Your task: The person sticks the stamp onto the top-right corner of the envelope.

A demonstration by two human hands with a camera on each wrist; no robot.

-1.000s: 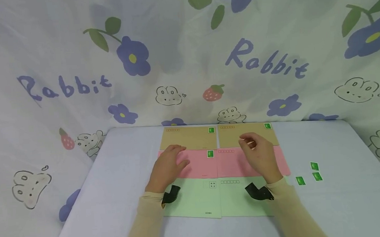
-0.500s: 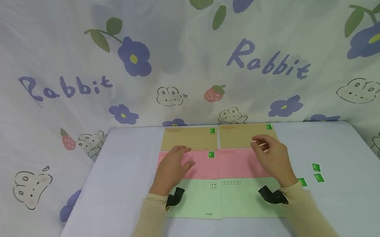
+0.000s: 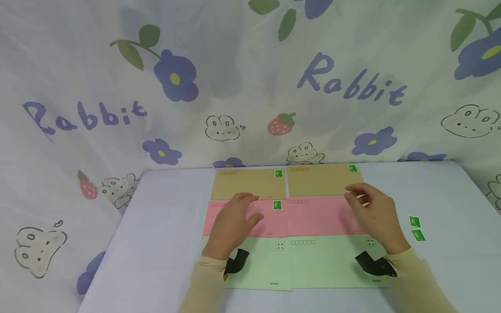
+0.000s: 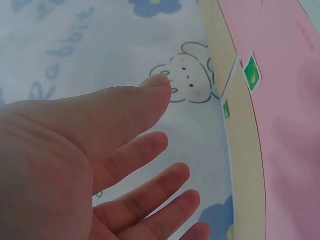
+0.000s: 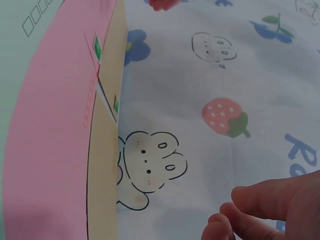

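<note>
Six envelopes lie in two columns: kraft-brown ones (image 3: 248, 185) at the back, pink ones (image 3: 314, 217) in the middle, pale green ones (image 3: 326, 266) in front. Green stamps (image 3: 279, 173) sit at the upper right corners of both brown envelopes and the left pink one. My left hand (image 3: 234, 224) hovers over the left pink envelope, fingers relaxed and holding nothing. My right hand (image 3: 376, 213) is over the right end of the right pink envelope, hiding its upper right corner. Its fingers are loosely bent, with nothing visible between thumb and fingertips (image 5: 242, 197).
Two loose green stamps (image 3: 415, 221) lie on the white-covered table (image 3: 464, 268), right of my right hand. A patterned cloth (image 3: 237, 80) with flowers and rabbits hangs behind the table's back edge. Black straps (image 3: 375, 266) circle both wrists.
My right hand has moved right and slightly nearer, and its wrist now covers the spot where a third loose stamp lay. My left hand has drifted a little to the right.
</note>
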